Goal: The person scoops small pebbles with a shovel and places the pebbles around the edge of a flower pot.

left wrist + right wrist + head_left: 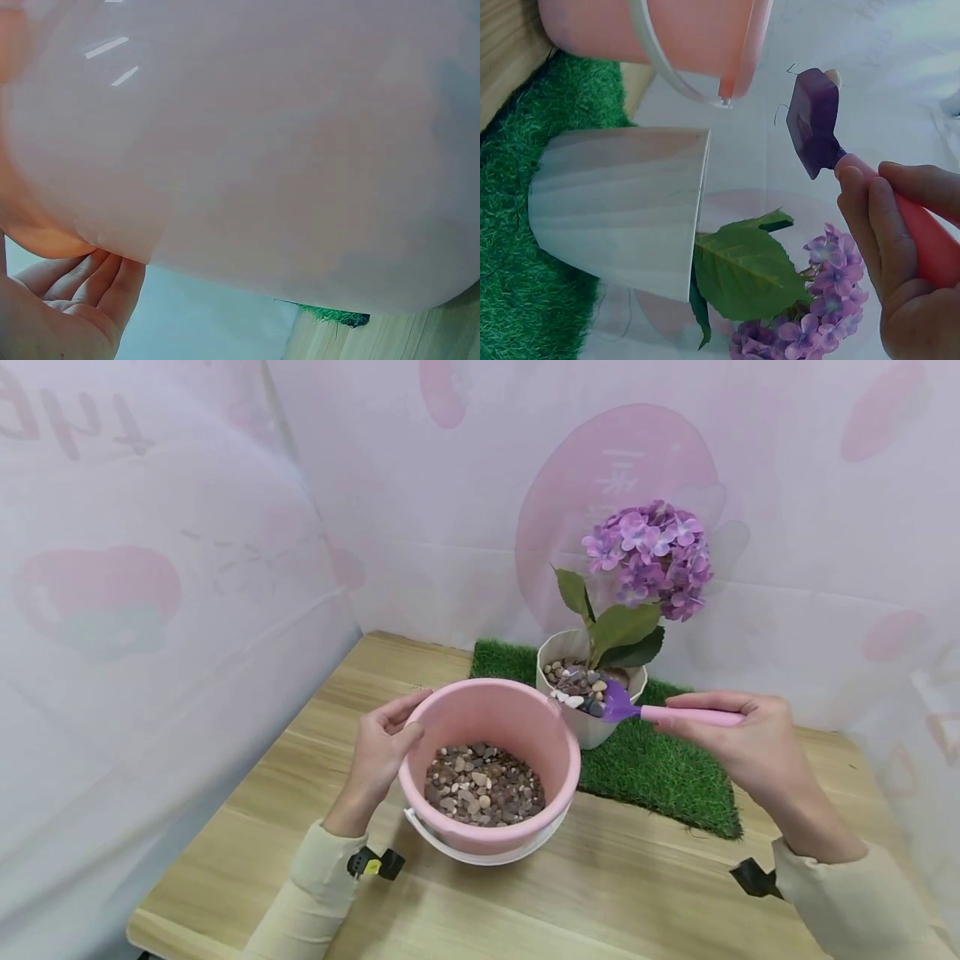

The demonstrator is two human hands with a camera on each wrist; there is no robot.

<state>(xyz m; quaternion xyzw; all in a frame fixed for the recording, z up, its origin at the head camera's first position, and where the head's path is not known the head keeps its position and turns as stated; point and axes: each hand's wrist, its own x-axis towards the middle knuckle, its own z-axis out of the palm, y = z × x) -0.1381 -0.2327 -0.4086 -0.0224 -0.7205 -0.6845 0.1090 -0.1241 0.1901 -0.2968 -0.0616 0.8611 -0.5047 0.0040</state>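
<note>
Pebbles [483,785] inside bucket [480,714], head view only

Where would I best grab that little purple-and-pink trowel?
Probably by the pink handle, coming from the person's right, as the right hand does: it is slim and straight and points away from the flowerpot, while the broad purple blade sits toward it.

From above, there is open room into the bucket [480,710], except at its left rim, where the left hand [375,752] rests; the white handle [487,860] crosses its near side. The bucket stands just beside the pot [592,731], leaving little passage between them. Leaves [622,631] and flowers [648,556] obstruct the pot from above and behind, the trowel [618,703] and right hand [753,743] from the right.
</note>
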